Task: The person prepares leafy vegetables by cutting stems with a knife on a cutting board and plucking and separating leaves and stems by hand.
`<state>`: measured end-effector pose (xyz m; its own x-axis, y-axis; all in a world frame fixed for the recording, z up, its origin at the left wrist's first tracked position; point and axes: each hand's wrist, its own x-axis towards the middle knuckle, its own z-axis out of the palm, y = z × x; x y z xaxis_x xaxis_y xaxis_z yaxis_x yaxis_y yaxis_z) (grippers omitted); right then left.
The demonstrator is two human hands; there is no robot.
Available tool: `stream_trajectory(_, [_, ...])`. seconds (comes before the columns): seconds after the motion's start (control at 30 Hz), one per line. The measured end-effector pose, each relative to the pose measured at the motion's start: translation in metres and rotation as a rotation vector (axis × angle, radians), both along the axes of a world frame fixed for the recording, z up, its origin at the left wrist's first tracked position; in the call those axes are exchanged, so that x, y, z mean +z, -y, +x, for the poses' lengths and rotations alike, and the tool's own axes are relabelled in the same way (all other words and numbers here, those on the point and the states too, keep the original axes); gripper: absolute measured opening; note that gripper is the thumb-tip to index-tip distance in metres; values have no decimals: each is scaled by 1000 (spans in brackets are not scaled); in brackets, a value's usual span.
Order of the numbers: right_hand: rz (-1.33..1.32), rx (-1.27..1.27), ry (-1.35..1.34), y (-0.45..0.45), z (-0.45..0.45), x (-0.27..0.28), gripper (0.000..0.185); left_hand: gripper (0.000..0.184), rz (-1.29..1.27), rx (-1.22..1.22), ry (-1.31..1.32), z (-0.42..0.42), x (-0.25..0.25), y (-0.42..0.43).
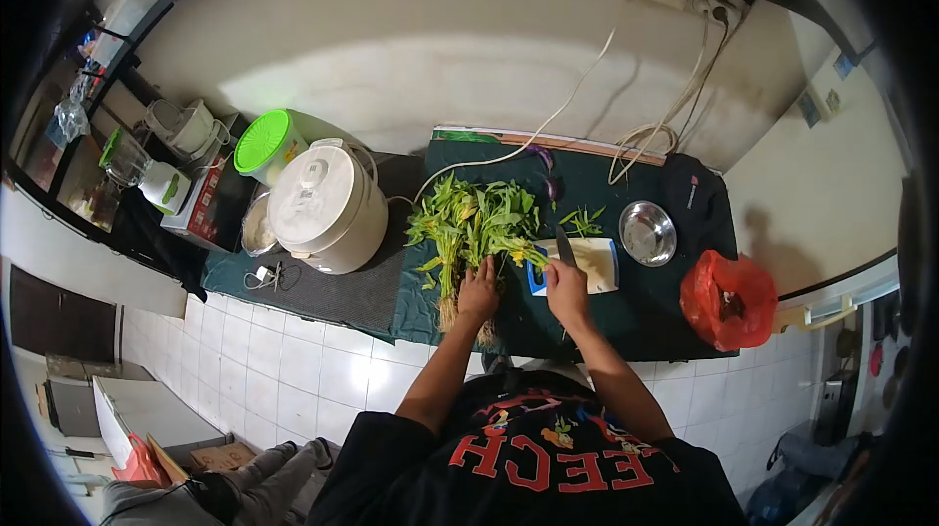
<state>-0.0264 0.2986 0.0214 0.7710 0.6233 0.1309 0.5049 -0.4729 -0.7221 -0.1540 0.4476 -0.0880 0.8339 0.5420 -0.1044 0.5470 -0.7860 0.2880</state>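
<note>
**Knife (566, 246) in the right hand (567, 289), greens (479, 216) under the left (478, 293)!**

And here we are at the near edge of the tabletop (636, 323), left of its middle, where the greens lie in a big leafy heap: leaves toward the far edge, pale roots (448, 315) down at the near edge. The left hand is on the stems, back of the hand up; whether its fingers close around any of them, I cannot tell. Just beside it, the right hand is clamped on the knife's handle, blade pointing up and away toward the far edge, over the left part of the cutting board (599, 267). A few stems reach across from the heap to the right fingers, and whether those fingers grip them too is too small to tell.

Look around the board! Loose sprigs (584, 222) sit just past its far side, and a purple eggplant (550, 187) lies nearer the far edge. To the right, a shiny metal bowl (648, 234), then a black cloth (696, 196) in the far right corner and an open red bag (729, 303) at the near right corner.

Over on the left side, the big white cooker (328, 205) stands upright with its lid down, a green-lidded tub (265, 143) behind it. Down in the lower left of the view, another person (264, 492), in grey trousers.
</note>
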Motion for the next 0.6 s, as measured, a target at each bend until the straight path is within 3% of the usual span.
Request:
stream_trajectory(0.07, [155, 61, 171, -1, 10, 28, 21, 74, 2, 2, -28, 4, -3, 2])
stream_trajectory(0.37, [295, 54, 414, -9, 45, 193, 20, 72, 79, -25, -97, 12, -33, -5])
stream_trajectory(0.5, [452, 60, 525, 1, 51, 231, 20, 69, 49, -24, -67, 7, -16, -4])
stream_trajectory(0.6, [419, -41, 443, 17, 52, 254, 20, 67, 93, -44, -118, 7, -22, -6])
